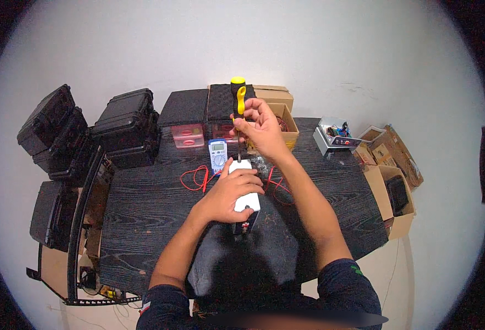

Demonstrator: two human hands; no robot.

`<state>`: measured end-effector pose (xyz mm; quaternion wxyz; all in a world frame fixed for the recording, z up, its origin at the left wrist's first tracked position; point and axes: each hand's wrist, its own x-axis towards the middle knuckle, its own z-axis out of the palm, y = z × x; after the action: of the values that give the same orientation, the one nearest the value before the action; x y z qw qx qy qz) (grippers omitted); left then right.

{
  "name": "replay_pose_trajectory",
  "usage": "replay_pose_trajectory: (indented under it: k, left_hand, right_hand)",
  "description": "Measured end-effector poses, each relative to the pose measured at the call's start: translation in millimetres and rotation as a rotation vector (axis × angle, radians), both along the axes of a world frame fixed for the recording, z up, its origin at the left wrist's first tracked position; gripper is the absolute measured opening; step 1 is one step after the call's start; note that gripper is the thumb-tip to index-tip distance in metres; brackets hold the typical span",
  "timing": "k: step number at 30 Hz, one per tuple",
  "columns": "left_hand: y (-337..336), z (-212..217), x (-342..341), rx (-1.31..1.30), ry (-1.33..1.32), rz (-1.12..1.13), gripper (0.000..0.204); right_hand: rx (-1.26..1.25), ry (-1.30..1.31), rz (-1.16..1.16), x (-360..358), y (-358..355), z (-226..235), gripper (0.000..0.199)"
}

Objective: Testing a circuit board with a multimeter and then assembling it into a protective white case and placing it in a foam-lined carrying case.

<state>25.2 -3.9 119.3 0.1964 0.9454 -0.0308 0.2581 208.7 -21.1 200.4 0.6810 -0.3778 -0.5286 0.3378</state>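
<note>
A screwdriver (238, 88) with a black and yellow handle stands upright over the far end of a small box. My right hand (264, 132) pinches it low on the handle, and its shaft runs down to the white lid, close to a screw position there. The box has a white lid (245, 202) and dark sides, with a metal fitting on its near face. My left hand (226, 195) lies across the lid, fingers curled over the right edge, gripping it against the table. Just beyond the left hand is a blue and white multimeter (218, 157).
Red test leads (204, 179) loop over the black wood-grain table (143, 220). Black hard cases (127, 118) stand at the left, and pink-fronted drawers (187, 136) at the back. A white electronics enclosure (336, 140) and an open cardboard box (396, 206) are on the right.
</note>
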Motion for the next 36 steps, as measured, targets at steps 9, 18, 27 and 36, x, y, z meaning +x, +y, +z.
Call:
replay_pose_trajectory:
  k: [9,18,27,36]
  left_hand:
    - [1.2,-1.2,1.7,0.004,-0.014,-0.017,0.048]
    - [2.1,-3.5,1.4,-0.014,-0.016,-0.008,0.053]
    - [2.4,-4.3,0.1,-0.023,-0.012,-0.014,0.053]
    - [1.9,-2.4,2.4,0.011,-0.024,-0.023,0.049]
  right_hand:
    - [-0.092,0.055,0.103,15.9,2.0,-3.3,0.030]
    - [0.087,-0.147,-0.034,2.3,4.8,-5.3,0.030]
    - [-0.018,-0.025,0.043,-0.9,0.6,-2.6,0.028]
    - [-0.107,0.053,0.093,6.1,7.4,-4.8,0.027]
